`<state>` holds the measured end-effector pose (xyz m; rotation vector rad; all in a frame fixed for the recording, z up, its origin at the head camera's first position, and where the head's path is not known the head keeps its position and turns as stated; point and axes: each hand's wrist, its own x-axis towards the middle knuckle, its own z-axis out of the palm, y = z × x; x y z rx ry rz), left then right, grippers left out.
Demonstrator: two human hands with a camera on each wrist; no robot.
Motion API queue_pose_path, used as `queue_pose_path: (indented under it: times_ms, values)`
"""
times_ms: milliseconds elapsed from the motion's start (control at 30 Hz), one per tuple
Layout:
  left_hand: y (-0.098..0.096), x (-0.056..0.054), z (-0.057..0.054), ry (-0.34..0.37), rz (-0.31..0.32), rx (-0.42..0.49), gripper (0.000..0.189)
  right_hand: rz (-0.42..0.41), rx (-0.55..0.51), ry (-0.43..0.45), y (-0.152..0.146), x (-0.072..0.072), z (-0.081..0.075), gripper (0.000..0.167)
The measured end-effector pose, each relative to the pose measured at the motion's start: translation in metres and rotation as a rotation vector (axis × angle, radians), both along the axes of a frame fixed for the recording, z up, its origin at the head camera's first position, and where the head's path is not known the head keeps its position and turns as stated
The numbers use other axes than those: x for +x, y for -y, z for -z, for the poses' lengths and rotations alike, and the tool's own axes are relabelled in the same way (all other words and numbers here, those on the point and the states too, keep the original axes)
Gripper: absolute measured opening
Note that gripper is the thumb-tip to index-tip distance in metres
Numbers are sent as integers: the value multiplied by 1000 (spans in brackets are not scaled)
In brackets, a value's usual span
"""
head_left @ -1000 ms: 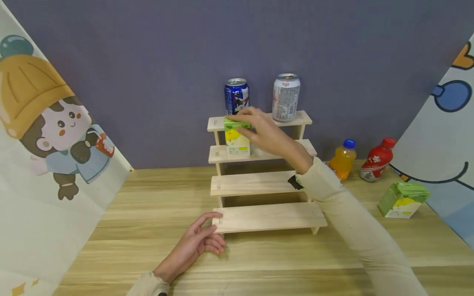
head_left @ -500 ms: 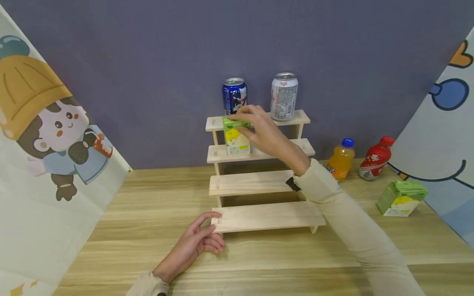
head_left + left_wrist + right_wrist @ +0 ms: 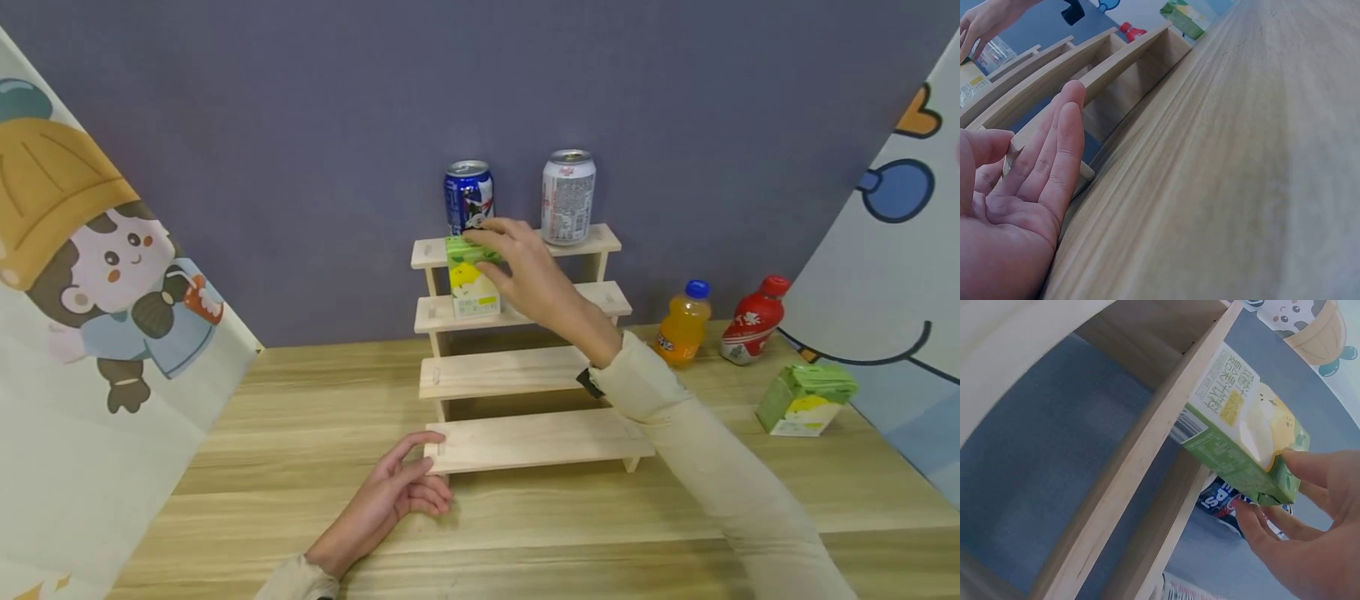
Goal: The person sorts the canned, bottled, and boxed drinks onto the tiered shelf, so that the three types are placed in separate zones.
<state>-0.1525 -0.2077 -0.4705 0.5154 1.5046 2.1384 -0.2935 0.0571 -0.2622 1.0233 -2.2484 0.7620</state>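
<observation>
A stepped wooden display rack [image 3: 525, 442] stands on the table. My left hand [image 3: 390, 492] holds the left end of its lowest board between thumb and index finger, the other fingers extended below, as the left wrist view shows. On the third board up, a green and yellow juice carton [image 3: 474, 292] stands upright at the left. My right hand [image 3: 536, 275] is at its top, fingers spread loosely around it. In the right wrist view the thumb [image 3: 1310, 465] overlaps the carton's front, while one fingertip reaches past its side near a blue Pepsi can [image 3: 1219, 503].
On the top board, a white can [image 3: 567, 200] stands right of the Pepsi can. An orange drink bottle [image 3: 682, 329], a red bottle [image 3: 755, 321] and more green juice cartons [image 3: 806, 404] are on the table at right. A dark wall [image 3: 337, 167] rises behind the rack.
My right hand has shifted slightly right and up relative to the carton, its fingers looser around the top. The carton stays on its board; my left hand stays put. The head view shifts slightly.
</observation>
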Motion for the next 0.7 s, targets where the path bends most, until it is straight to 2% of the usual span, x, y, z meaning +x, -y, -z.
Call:
queue_pose_path:
  times_ms: [200, 433, 700]
  values:
    - [0, 2, 0, 13, 0, 1, 44, 31, 4, -33, -19, 16, 9, 48]
    - [1, 1, -1, 20, -7, -17, 44, 69, 20, -37, -50, 39, 17, 45]
    - [0, 0, -1, 4, 0, -20, 44, 103, 7, -101, -86, 63, 30, 43]
